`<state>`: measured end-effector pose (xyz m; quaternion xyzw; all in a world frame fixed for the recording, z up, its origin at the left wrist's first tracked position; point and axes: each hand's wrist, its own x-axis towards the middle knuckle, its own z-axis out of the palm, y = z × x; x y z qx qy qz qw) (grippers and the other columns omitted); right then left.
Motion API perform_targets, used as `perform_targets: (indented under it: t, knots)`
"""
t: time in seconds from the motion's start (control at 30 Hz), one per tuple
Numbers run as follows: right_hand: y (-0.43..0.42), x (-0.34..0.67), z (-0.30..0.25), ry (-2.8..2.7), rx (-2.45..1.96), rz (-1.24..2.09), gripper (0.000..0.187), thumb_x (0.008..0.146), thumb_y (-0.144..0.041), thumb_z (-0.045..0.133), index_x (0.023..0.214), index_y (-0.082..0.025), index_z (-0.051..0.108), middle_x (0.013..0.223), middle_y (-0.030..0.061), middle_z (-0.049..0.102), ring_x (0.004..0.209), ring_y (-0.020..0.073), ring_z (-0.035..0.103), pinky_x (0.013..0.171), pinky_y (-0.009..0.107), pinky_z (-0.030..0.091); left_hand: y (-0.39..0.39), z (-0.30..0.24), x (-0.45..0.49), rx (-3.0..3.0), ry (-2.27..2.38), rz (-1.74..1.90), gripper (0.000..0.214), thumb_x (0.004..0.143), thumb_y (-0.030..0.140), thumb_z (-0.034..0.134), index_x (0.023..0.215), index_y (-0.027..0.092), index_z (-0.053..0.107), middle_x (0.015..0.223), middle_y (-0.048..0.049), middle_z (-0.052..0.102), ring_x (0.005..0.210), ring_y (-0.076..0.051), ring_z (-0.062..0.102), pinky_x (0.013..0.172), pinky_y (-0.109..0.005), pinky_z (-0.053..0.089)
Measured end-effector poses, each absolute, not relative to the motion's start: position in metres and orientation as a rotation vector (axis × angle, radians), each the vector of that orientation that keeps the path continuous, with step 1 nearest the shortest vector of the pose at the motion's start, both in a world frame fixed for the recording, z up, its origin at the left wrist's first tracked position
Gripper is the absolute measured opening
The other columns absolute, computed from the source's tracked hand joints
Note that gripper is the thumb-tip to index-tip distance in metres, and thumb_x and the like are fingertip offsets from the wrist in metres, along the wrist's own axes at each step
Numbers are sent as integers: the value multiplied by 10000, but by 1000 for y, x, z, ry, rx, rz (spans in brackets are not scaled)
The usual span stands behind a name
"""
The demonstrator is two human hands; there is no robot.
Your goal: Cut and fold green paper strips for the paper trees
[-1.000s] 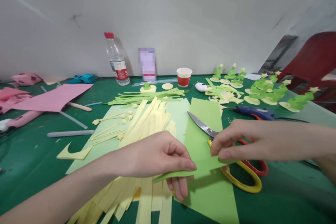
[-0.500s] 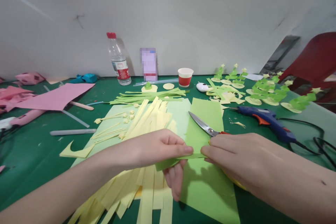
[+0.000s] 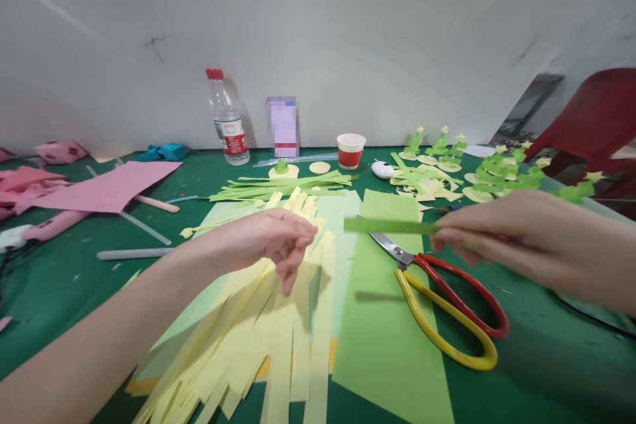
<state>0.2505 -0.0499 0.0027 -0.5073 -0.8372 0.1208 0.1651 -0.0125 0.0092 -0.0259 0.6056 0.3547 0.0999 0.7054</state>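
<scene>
The left hand (image 3: 283,238) has released the green strip (image 3: 387,225); the right hand (image 3: 511,232) holds it.

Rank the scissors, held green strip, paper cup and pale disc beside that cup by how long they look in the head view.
Largest to smallest:
1. Scissors
2. Green strip, one end hidden
3. Paper cup
4. Pale disc
The last two are farther away.
</scene>
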Motion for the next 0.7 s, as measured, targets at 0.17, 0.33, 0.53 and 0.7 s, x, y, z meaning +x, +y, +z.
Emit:
perform_targets:
  t: [0.17, 0.33, 0.53, 0.7]
  knots:
    - [-42, 232, 5, -2019, -1348, 1268, 385, 871, -441, 375, 641, -192, 557, 573, 8, 585, 582, 128, 571, 589, 250, 470, -4, -26, 7, 1561, 890, 568, 193, 821, 319, 533, 941, 187, 608, 951, -19, 653, 898, -157, 595, 696, -240, 482]
    - [-52, 205, -14, -1473, -1061, 1769, 316, 882, -357, 437, 694, -160, 599, 637, -2, 624, 596, 79, 578, 618, 183, 475, -30, -29, 24, 1602, 910, 682, 287, 820, 388, 520, 1035, 227, 622, 1134, -5, 601, 1013, -163, 536, 822, -240, 440]
    - [-61, 181, -38, -1057, -913, 2081, 343, 894, -347, 404, 758, -134, 637, 761, 47, 638, 706, 103, 599, 745, 230, 476, -45, -38, 33, 1430, 883, 608, 334, 868, 384, 414, 1081, 208, 602, 602, 27, 572, 644, -135, 580, 634, -247, 471]
    - [-57, 189, -36, -1624, -1093, 2025, 383, 791, -494, 514, 921, -155, 635, 982, 61, 615, 954, 182, 558, 885, 314, 406, -41, -34, 30, 1335, 900, 888, 271, 878, 280, 422, 747, 194, 644, 827, 18, 636, 823, -104, 577, 726, -174, 447]
